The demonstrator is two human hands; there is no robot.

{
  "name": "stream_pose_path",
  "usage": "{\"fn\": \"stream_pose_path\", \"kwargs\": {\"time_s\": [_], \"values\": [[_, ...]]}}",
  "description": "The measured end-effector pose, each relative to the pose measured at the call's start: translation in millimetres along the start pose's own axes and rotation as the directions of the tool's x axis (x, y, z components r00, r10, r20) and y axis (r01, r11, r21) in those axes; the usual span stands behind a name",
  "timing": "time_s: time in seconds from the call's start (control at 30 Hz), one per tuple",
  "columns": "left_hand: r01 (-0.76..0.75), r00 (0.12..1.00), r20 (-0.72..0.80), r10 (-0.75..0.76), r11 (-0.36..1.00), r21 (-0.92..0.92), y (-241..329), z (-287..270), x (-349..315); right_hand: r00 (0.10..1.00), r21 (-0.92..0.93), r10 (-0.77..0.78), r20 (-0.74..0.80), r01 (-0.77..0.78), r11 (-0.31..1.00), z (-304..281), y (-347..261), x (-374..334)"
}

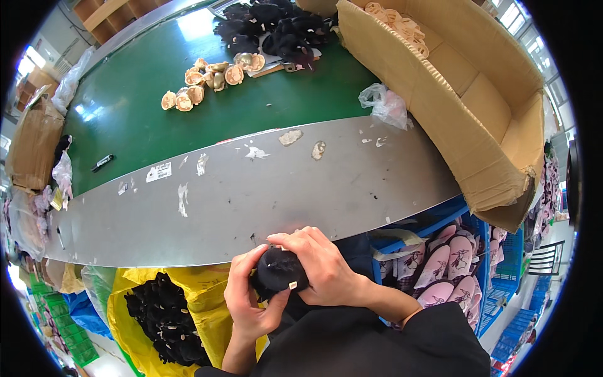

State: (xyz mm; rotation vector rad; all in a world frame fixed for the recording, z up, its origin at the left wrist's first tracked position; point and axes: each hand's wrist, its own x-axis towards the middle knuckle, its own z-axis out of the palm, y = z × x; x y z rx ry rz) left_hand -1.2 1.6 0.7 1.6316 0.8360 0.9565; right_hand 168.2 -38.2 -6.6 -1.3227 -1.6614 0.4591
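Observation:
Both my hands are wrapped round a small, rounded black fabric piece point(279, 270) with a little cream tab on it. My left hand point(246, 298) closes on its left side, the thumb pressed near the tab. From the right and above, my right hand point(323, 267) grips it, fingers curled over the top. The piece is just off the near edge of the metal table strip point(282, 195). Its underside is hidden by my hands. Below to the left, a yellow bag point(210, 308) holds a heap of similar black pieces point(164, 323).
Green belt surface point(144, 135) beyond the strip bears peach-coloured moulded pieces point(195, 94), a black fabric pile point(276, 31) and a marker point(102, 163). A large cardboard box point(433, 107) stands at right, above a blue crate point(480, 270) of pink slippers point(461, 254).

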Motion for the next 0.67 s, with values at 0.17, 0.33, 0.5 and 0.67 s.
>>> {"fn": "stream_pose_path", "kwargs": {"time_s": [0.17,0.33,0.5,0.67], "values": [[0.005,0.998,-0.063,-0.011,0.996,-0.092,-6.7,5.4,-2.9,0.999,0.033,-0.029,0.03,0.028,0.999,-4.2,-5.7,0.6],[-0.067,0.989,-0.134,0.057,0.995,-0.068,-15.0,6.6,-6.6,0.993,0.174,0.001,0.117,-0.021,0.985,-14.3,-11.8,3.5],[0.013,0.994,-0.106,-0.04,0.969,-0.245,-10.2,11.0,1.3,0.996,0.143,-0.074,-0.042,0.079,0.987,-3.4,1.2,-2.9],[0.137,0.991,0.053,-0.126,0.919,-0.369,-7.6,6.8,10.6,0.999,0.114,-0.035,-0.026,0.037,0.993,-3.3,15.2,-14.0]]}}
